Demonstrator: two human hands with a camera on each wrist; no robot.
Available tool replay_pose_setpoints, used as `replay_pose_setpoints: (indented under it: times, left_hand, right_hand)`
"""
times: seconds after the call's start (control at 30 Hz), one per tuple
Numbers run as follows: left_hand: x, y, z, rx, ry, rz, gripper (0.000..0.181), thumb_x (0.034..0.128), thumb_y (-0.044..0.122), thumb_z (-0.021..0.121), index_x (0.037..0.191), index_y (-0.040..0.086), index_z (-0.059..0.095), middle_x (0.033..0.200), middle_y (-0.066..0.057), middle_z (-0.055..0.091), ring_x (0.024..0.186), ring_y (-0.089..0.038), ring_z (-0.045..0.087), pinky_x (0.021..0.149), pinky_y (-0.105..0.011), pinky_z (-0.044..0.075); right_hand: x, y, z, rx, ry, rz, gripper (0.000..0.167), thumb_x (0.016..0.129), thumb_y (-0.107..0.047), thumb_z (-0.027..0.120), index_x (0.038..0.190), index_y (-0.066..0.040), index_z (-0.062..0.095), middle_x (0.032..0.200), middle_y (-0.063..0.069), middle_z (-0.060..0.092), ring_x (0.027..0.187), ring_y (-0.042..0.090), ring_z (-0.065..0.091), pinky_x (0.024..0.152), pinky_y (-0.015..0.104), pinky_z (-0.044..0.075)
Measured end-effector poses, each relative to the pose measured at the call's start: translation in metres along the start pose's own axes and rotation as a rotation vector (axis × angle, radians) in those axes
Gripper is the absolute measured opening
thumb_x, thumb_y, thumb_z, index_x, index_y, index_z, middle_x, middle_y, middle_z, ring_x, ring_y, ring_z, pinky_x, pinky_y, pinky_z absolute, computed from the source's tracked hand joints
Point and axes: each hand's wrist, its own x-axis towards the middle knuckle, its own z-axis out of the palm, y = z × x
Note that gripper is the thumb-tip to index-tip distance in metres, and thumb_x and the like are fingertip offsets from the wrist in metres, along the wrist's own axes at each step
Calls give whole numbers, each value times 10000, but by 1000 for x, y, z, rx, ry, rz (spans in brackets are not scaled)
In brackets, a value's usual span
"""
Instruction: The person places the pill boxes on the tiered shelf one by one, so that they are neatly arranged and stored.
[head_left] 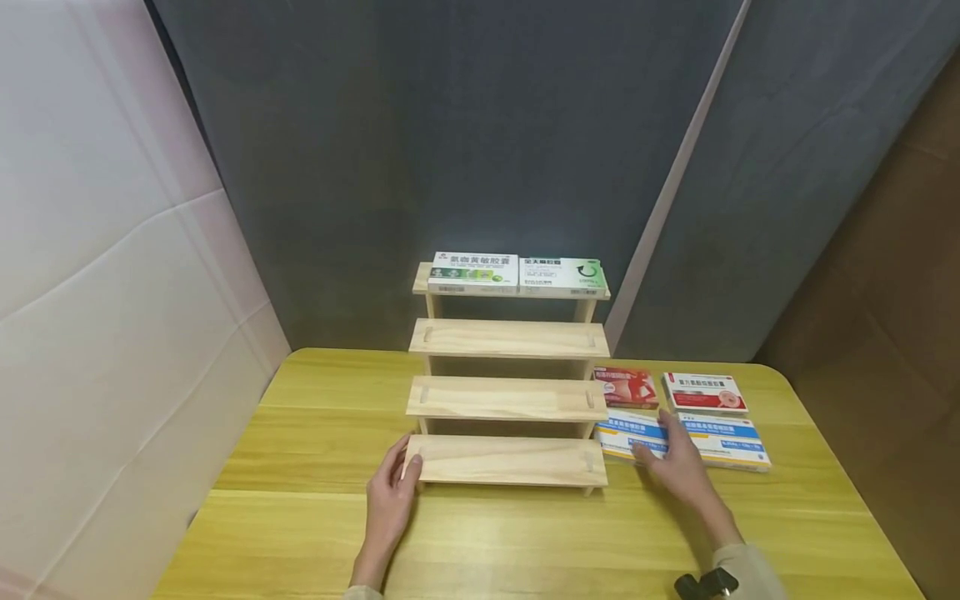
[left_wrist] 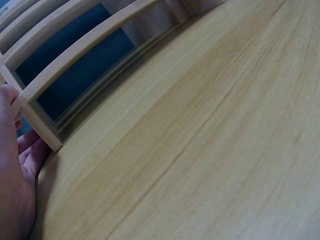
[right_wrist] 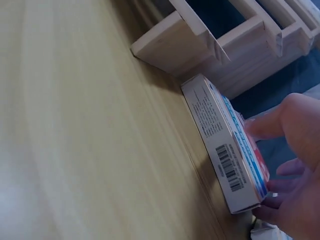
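Backdrop: a dark grey cloth (head_left: 450, 125) hangs behind, with a white panel (head_left: 112, 208) at the left and a brown panel (head_left: 885, 317) at the right.
Table: it is a yellowish wood table (head_left: 300, 467), and everything here is standing or lying on it.
Wooden stand: this pale wooden stand (head_left: 506, 462) has four levels, like a small stair, and is upright in the middle.
Top level: a white-and-green box (head_left: 473, 273) lies beside a second green-and-white box (head_left: 562, 277).
Left hand: the left hand (head_left: 390, 500) grips the left end of the lowest level, its thumb in front and the other fingers behind the side.
Right hand: the right hand (head_left: 678, 467) has its fingers partly bent, the thumb over the face of the left blue-and-white box (head_left: 618, 433) and fingers at its right end; whether it already pinches this box, I cannot tell.
Boxes at right: that box lies just right of the stand, with the right blue-and-white box (head_left: 723, 442) beside it. Behind these two are a red box (head_left: 626, 390) and a white-and-red box (head_left: 705, 393).
Right wrist: a black device (head_left: 707, 583) sits by the light sleeve (head_left: 750, 571).
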Motion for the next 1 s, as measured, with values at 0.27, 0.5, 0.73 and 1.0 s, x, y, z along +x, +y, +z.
replay_pose_setpoints:
  times: [0.27,0.5,0.73,1.0]
  left_hand:
    - [-1,0,1,25,-1,-10,428,1009,136,634,1417,27,569,1332,-211,645,1105,96,561,1022,-35,421]
    - [0,0,-1,50,3,-7,431,1007,151,641,1417,36,573,1360,-208,631,1143,74,547,1024,-25,402]
    - [-1,1,-2,51,4,-14,437,1010,159,638,1423,38,567,1364,-213,627,1139,68,555,1019,-32,414]
    - [-1,1,-2,42,-1,-12,439,1010,150,634,1426,31,561,1377,-219,618,1284,-304,571,1026,-30,397]
  right_hand:
    - [-22,0,-5,-124,4,-103,757,879,-169,779,1413,180,370,1508,430,295,1389,594,286,1169,713,267]
    - [-43,1,-4,-207,31,-134,783,805,-128,839,1389,176,416,1416,442,370,1300,593,404,1083,729,385]
    - [-58,0,3,-191,97,-114,825,762,-106,863,1408,159,423,1315,389,431,1180,515,504,1022,704,453]
    - [-69,8,13,-176,156,-101,854,779,-148,861,1434,147,398,1343,396,396,1207,562,465,1026,749,407]
